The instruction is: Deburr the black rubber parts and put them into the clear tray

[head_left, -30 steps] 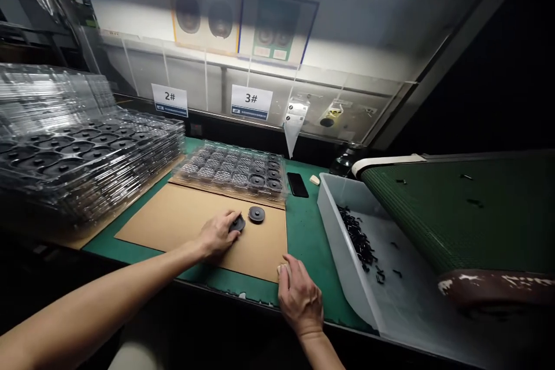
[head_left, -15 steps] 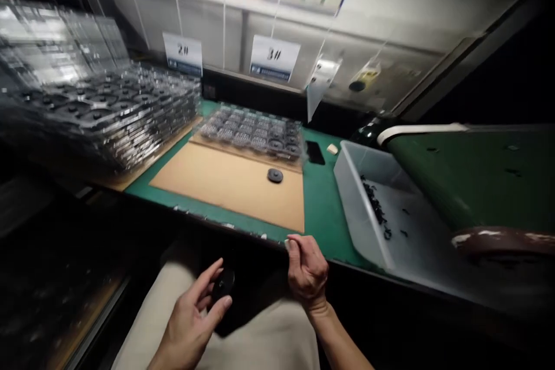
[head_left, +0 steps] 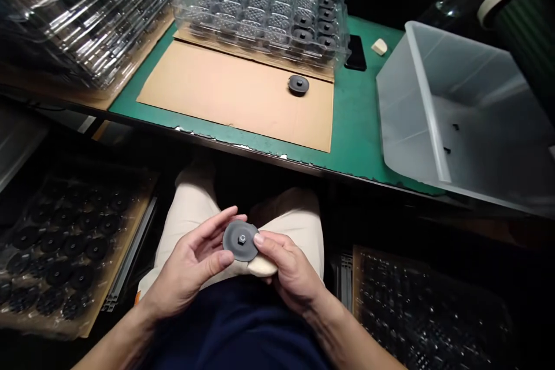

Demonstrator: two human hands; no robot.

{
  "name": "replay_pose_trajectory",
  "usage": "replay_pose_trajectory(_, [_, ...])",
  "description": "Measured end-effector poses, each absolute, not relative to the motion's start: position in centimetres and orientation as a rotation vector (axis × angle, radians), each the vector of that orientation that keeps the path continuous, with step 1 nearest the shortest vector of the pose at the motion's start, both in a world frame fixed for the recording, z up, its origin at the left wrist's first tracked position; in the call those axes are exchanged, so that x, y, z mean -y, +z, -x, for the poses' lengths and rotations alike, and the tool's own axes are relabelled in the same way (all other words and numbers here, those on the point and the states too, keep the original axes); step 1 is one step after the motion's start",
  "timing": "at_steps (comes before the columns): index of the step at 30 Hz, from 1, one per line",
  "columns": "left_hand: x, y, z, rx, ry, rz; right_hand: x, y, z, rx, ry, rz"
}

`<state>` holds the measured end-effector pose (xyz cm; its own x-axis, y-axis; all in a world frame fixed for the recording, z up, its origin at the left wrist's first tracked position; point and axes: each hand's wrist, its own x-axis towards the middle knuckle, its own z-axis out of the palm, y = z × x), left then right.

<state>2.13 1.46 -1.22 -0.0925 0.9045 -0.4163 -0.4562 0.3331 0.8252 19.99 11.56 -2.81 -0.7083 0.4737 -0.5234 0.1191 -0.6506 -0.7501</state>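
Above my lap I see a dark grey round plastic disc (head_left: 236, 248) with a small raised hub at its centre. My left hand (head_left: 188, 263) is curled around its left side, thumb at the lower edge and fingers behind. On the other side my right hand (head_left: 292, 266) has its thumb at the disc's rim. A cream-coloured block (head_left: 262, 266) is gripped in the right hand, just under the disc. A similar disc (head_left: 298, 85) lies on the cardboard sheet (head_left: 225, 87) on the table.
Behind the cardboard, a clear blister tray (head_left: 255, 14) carries dark discs in its right columns. Stacked clear trays (head_left: 87, 17) stand left; a translucent bin (head_left: 401, 104) stands right. A phone (head_left: 356, 53) and another cream block (head_left: 379, 47) lie between. Filled trays (head_left: 65, 243) sit low at left.
My view has tipped down towards my lap. The right hand has come over to the left hand, and its thumb now meets the disc's rim. The disc remains in the left hand.
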Motion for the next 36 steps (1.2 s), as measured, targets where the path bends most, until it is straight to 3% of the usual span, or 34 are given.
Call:
replay_pose_trajectory(3, [-2.3,-0.5,-2.5,-1.002,1.274,-0.423,-11.3,-1.1,-19.6,0.859,2.562,1.024])
replay_pose_trajectory(7, [-3.0,0.3,-3.6,-1.006,1.426,-0.323,-11.7,-0.6,-19.4,0.887,2.546,0.971])
replay_pose_trajectory(14, [-3.3,1.7,-3.4,-1.134,1.512,-0.143,-13.9,0.4,-20.4,1.46,1.779,1.142])
replay_pose_trajectory(20, [-2.8,2.2,-3.7,-1.17,1.511,-0.292,-13.4,4.3,-20.7,1.837,1.612,0.948])
replay_pose_trajectory(24, [-2.4,2.1,-3.7,-1.178,1.505,-0.375,-13.6,5.2,-20.7,2.099,1.291,0.826])
replay_pose_trajectory(29, [-2.1,2.2,-3.5,-1.15,1.499,-0.382,-13.9,5.2,-20.5,2.156,1.505,0.857])
replay_pose_trajectory(32, [-2.0,2.1,-3.4,-1.146,1.485,-0.373,-13.9,5.1,-20.4,2.181,1.358,0.847])
replay_pose_trajectory(36, [-2.0,2.0,-3.3,-1.129,1.46,-0.328,-14.1,4.9,-20.4,2.217,1.461,0.786])
